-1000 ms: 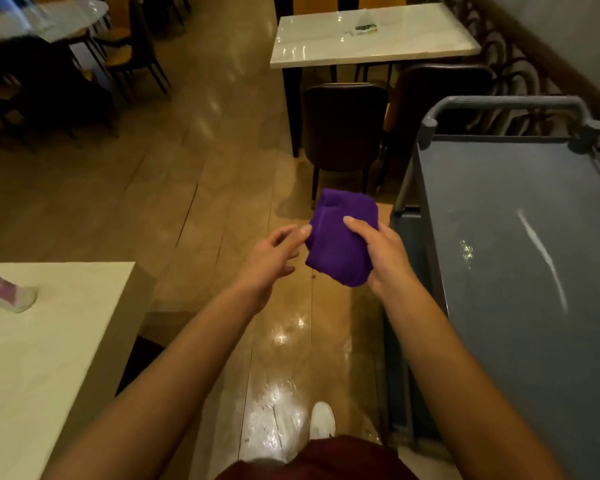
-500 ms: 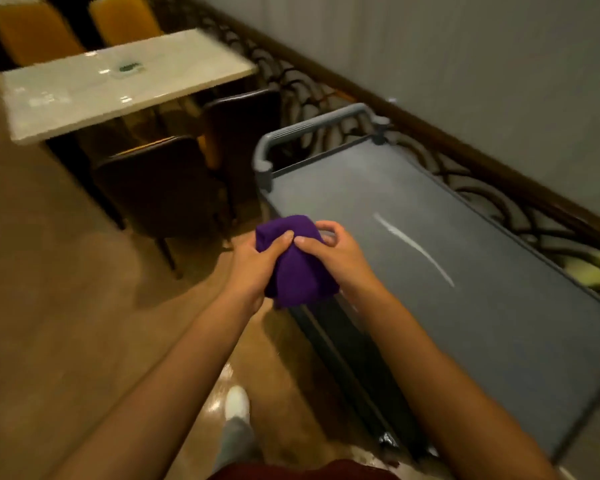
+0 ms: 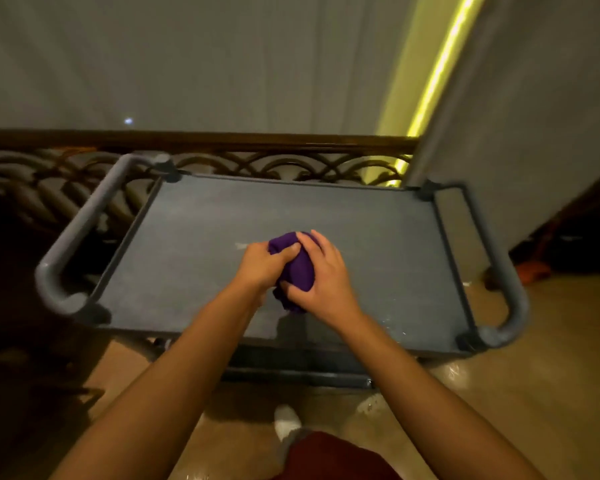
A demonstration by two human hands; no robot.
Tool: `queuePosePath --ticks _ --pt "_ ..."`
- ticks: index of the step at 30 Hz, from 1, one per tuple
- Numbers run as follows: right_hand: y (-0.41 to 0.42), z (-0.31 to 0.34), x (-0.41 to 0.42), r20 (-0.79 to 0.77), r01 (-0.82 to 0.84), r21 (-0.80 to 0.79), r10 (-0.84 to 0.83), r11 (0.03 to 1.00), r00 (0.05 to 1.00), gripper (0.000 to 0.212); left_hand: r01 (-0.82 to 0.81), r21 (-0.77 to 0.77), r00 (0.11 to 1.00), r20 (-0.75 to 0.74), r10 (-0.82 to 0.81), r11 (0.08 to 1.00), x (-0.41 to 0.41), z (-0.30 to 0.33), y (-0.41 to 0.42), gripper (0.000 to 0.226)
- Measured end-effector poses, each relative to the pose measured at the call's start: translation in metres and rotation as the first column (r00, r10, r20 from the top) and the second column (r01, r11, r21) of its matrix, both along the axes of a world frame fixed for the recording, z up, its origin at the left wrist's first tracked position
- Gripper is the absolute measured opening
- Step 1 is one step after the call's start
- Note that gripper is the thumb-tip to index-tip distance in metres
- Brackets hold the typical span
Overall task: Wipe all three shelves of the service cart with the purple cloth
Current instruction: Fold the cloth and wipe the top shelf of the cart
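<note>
The grey service cart (image 3: 194, 237) stands square in front of me, its flat top shelf facing up. Both hands hold the bunched purple cloth (image 3: 300, 268) just above the middle of that shelf. My left hand (image 3: 262, 266) grips its left side with the thumb on top. My right hand (image 3: 321, 278) wraps over its right side. A lower shelf edge (image 3: 302, 377) shows under the near rim; the rest of the lower shelves is hidden.
Tubular handles curve off the cart's left end (image 3: 80, 230) and right end (image 3: 506, 282). An ornate dark railing (image 3: 257, 161) and grey curtain run behind the cart. A white panel (image 3: 520, 133) stands at the right. My shoe (image 3: 286, 422) is on glossy wooden floor.
My view has swung right, from the dining tables to facing the cart head-on. Both hands carried the cloth from beside the cart to over the top shelf's middle and bunched it tighter.
</note>
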State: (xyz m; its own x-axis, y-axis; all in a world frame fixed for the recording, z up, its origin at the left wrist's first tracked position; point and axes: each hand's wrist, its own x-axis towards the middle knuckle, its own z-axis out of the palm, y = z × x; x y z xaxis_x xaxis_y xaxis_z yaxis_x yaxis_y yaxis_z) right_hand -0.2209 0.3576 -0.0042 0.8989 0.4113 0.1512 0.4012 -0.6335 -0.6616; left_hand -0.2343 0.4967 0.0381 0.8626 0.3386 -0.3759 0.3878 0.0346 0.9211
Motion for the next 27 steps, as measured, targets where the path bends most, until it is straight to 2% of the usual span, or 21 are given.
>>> queuePosePath --ticks 4,9,11,13,15,18,21,23,25,27 --pt "-0.011 -0.020 0.027 -0.106 0.107 0.035 -0.102 0.994 0.989 0.105 0.107 0.105 0.994 -0.027 -0.105 0.989 0.050 -0.022 -0.017 0.026" --pt "-0.020 -0.036 0.058 -0.167 0.129 -0.003 -0.127 0.992 0.978 0.087 0.199 0.148 0.980 -0.042 -0.195 0.969 0.080 -0.048 -0.017 0.026" --pt "-0.021 -0.044 0.068 -0.203 0.165 -0.043 -0.171 0.985 0.964 0.083 0.247 0.285 0.968 -0.021 -0.251 0.926 0.085 -0.055 -0.014 0.032" --pt "-0.024 -0.049 0.081 -0.224 0.235 -0.059 -0.243 0.970 0.944 0.079 0.285 0.469 0.942 0.024 -0.335 0.836 0.091 -0.064 -0.002 0.041" --pt "-0.038 -0.052 0.096 -0.206 0.328 -0.068 -0.335 0.942 0.919 0.075 0.281 0.647 0.909 0.058 -0.413 0.709 0.093 -0.077 0.023 0.051" --pt "-0.068 -0.056 0.117 -0.139 0.487 -0.113 -0.500 0.866 0.855 0.074 0.283 0.816 0.907 -0.057 -0.416 0.505 0.089 -0.106 0.083 0.067" --pt "-0.088 -0.068 0.132 -0.059 0.586 -0.205 -0.607 0.784 0.792 0.075 0.386 0.861 0.899 -0.271 -0.345 0.332 0.073 -0.138 0.144 0.080" --pt "-0.088 -0.082 0.137 -0.084 0.507 -0.433 -0.594 0.745 0.800 0.077 0.471 0.847 0.865 -0.391 -0.313 0.244 0.056 -0.155 0.175 0.083" --pt "-0.081 -0.095 0.137 -0.092 0.447 -0.567 -0.592 0.693 0.801 0.080 0.493 0.844 0.859 -0.433 -0.274 0.211 0.044 -0.164 0.200 0.085" --pt "-0.080 -0.103 0.135 -0.009 0.492 -0.577 -0.608 0.652 0.794 0.079 0.505 0.838 0.856 -0.456 -0.244 0.205 0.035 -0.167 0.218 0.088"
